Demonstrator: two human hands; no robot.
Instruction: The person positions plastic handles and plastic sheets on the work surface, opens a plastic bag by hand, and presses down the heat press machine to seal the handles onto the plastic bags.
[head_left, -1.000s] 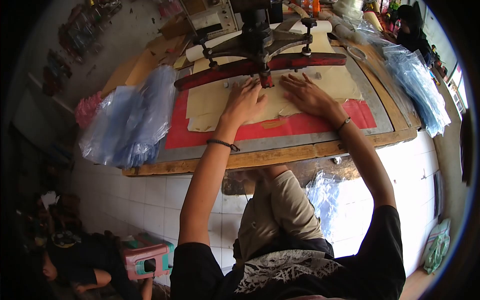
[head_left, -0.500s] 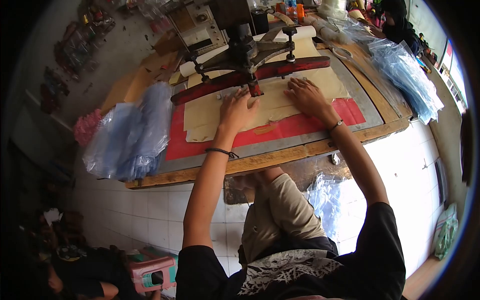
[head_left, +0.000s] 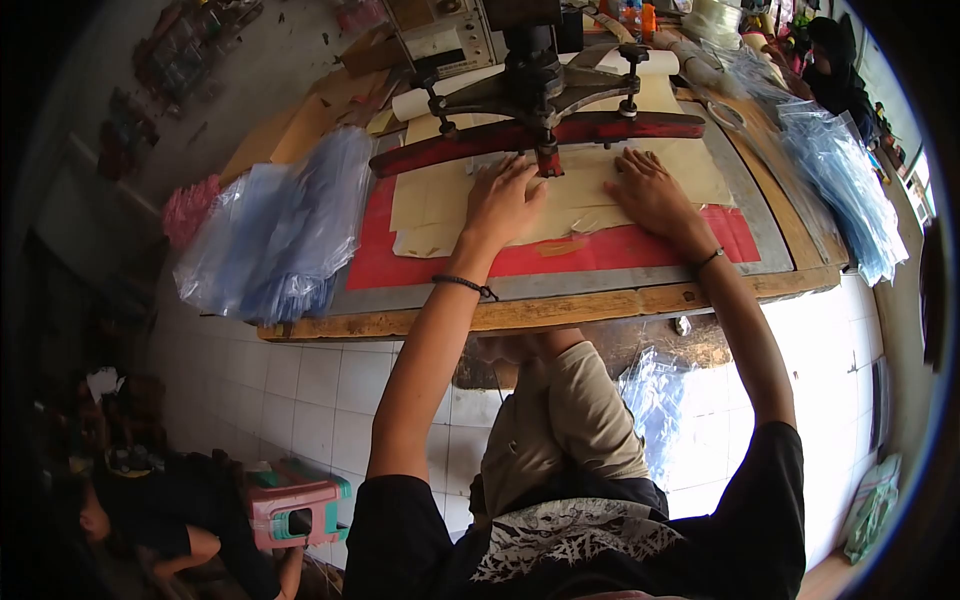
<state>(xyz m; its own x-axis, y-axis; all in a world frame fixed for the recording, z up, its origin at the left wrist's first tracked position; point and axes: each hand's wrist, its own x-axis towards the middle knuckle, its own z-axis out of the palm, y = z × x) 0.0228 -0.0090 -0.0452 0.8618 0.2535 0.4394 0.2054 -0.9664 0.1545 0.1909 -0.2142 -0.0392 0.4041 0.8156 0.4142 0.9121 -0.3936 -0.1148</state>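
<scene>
So: left hand (head_left: pixel 505 203) & right hand (head_left: pixel 658 195) flat on the tan sheet (head_left: pixel 432 213), close to the red bar (head_left: pixel 630 127)

Both hands palm-down, fingers spread, nothing gripped; they just rest on top of the tan sheet, which lies over the red sheet (head_left: pixel 650 256) mid-counter (head_left: pixel 600 308), partly under the bar. Left fingertips are right by the bar's centre bracket (head_left: pixel 547 160); can't tell if any reach under it.

To do this well, IMO: even pressure w/ both palms, smoothing outward from the middle so no wrinkle sits under the bar, & near edge (looks ragged) squared to the red sheet. Fingertips belong well clear on the near side, esp. the left ones.

Writing: nothing legible. Cream box (head_left: pixel 475 45), far left behind the bar, has a panel; any marks too small to read. Shirt (head_left: pixel 580 540) has a pale print, no words AFAICT. Plastic bags at left (head_left: pixel 275 240) & right (head_left: pixel 845 190): no label I can make out.
</scene>
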